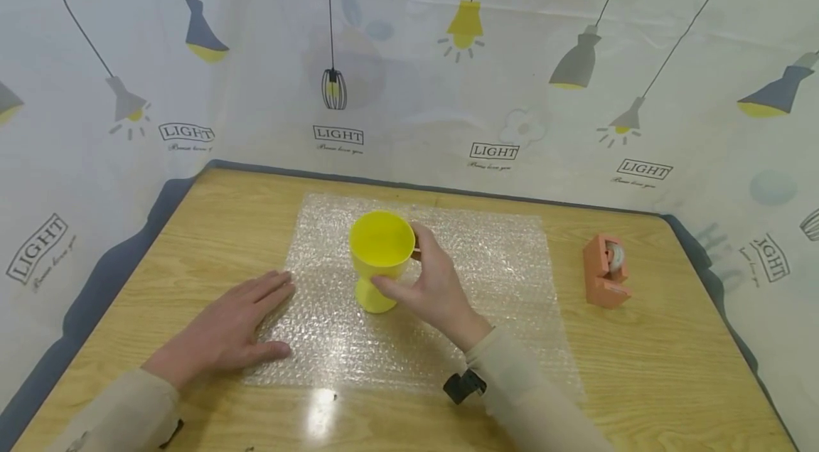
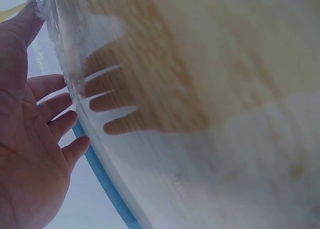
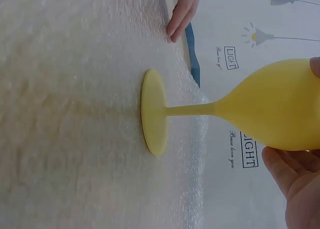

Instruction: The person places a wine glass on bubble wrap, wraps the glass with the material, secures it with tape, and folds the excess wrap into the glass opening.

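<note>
A yellow goblet [image 1: 382,249] stands upright on a sheet of bubble wrap [image 1: 493,281] in the head view. My right hand [image 1: 435,285] grips its bowl from the right, thumb at the near side and fingers behind. In the right wrist view the goblet [image 3: 270,106] shows its thin stem and round foot, the foot at the bubble wrap [image 3: 75,139]. My left hand [image 1: 233,327] lies with fingers stretched out at the left edge of the wrap. The left wrist view shows that hand [image 2: 37,134] with spread fingers and nothing held, its reflection on the glossy tabletop.
An orange tape dispenser [image 1: 604,273] with a roll of tape stands on the wooden table [image 1: 672,367], right of the wrap. A white curtain [image 1: 409,82] printed with lamps hangs behind the table and along its sides.
</note>
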